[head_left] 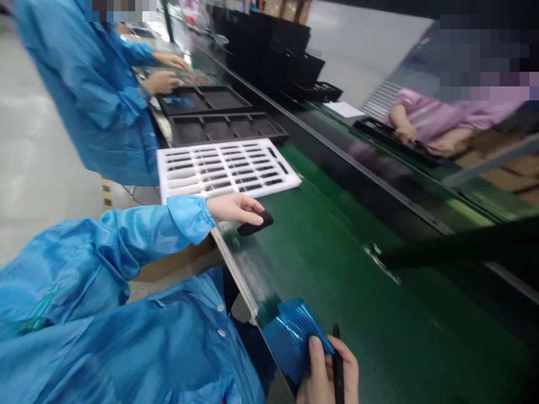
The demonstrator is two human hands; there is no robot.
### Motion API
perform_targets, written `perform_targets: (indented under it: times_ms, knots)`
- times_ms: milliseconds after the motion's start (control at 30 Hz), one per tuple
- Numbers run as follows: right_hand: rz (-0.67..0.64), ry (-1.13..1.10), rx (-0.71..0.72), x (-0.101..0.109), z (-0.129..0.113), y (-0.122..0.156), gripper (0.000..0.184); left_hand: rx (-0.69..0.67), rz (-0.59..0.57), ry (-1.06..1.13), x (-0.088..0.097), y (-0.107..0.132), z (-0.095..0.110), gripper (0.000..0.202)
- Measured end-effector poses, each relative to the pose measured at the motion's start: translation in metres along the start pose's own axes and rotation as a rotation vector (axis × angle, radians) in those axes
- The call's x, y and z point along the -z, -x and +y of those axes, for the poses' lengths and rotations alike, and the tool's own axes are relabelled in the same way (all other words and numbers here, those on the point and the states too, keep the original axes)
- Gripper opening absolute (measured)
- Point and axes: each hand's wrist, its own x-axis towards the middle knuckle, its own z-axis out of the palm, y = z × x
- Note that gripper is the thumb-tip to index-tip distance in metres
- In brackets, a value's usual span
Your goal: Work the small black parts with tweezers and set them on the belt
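My left hand (pixel 233 207) is closed on a small flat black piece (pixel 255 223), held just over the green bench near its front edge. What kind of part it is cannot be made out. At the lower right, my right hand (pixel 322 376) grips black tweezers (pixel 338 359), tips pointing away from me. Its thumb also rests on shiny blue film sheets (pixel 292 331), which overhang the bench edge. Beyond my left hand lies a white slotted tray (pixel 225 163), with dark narrow strips in many of its slots.
Black compartment trays (pixel 227 128) lie behind the white one. A co-worker in a blue smock (pixel 96 95) works at the far left of the bench (pixel 357 292). Across the line, a person in pink sleeves (pixel 455 120) handles a black tray. A dark bar (pixel 458 244) juts in from the right.
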Motion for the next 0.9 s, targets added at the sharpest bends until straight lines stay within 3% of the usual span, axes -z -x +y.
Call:
perform_targets:
  times_ms: [67,167,267,333,400,567,767,900]
  knots:
    - [-0.029,-0.057,-0.029,0.002,-0.002,0.005,0.042,-0.123,-0.120,-0.066,-0.046,-0.018,0.007,0.034]
    - [-0.031,-0.034,-0.038,0.011,-0.001,0.009,0.038,-0.418,-0.096,-0.479,-0.105,-0.035,0.011,0.019]
    - [0.005,0.014,-0.011,0.022,0.000,0.012,0.033,-0.616,-0.170,-0.721,-0.137,-0.039,0.008,0.030]
    - [0.020,0.023,0.000,0.028,0.001,0.014,0.031,-0.634,-0.206,-0.702,-0.139,-0.039,0.002,0.046]
    - [0.031,0.017,-0.007,0.033,0.002,0.015,0.031,-0.606,-0.226,-0.646,-0.131,-0.038,-0.004,0.049]
    - [0.085,-0.004,-0.039,0.036,0.004,0.012,0.033,-0.540,-0.294,-0.582,-0.113,-0.036,-0.013,0.021]
    - [0.099,-0.007,-0.039,0.032,0.001,0.011,0.031,-0.798,-0.233,-0.714,-0.125,-0.030,-0.010,0.010]
    - [0.109,-0.009,-0.028,0.032,0.002,0.013,0.030,-0.856,-0.297,-0.577,-0.120,-0.024,-0.011,0.021]
